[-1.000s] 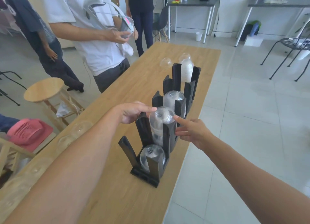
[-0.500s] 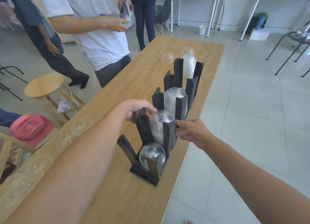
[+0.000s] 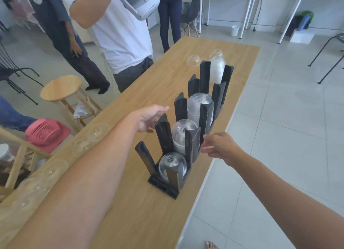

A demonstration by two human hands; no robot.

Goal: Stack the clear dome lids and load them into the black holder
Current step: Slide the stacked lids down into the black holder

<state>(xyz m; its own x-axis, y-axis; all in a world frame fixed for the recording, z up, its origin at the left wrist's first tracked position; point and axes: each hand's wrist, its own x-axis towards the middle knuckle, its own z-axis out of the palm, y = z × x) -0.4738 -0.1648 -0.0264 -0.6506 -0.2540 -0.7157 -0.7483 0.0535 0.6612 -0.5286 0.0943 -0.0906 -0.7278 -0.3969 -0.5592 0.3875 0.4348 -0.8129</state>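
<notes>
So at this point the black holder [image 3: 186, 137] sat near the right edge of the wooden counter [image 3: 141, 217], four slots in a row running away from the camera. Each slot had clear dome lids in it: a low stack in the nearest slot [image 3: 172, 165], a taller stack in the second slot [image 3: 183, 135], and fuller ones behind. The left hand [image 3: 149, 118] was open beside the left-side posts, the right hand [image 3: 217, 146] open with fingers loose by the right-side post, neither gripping a lid.

My take: the second stack looked just seated, so the trick was to check it sat straight between the posts. More loose lids [image 3: 89, 137] lay along the counter's left edge, plus one loose dome [image 3: 193, 59] at the far end. I'd nest those squarely before dropping them in, since crooked domes jam.
</notes>
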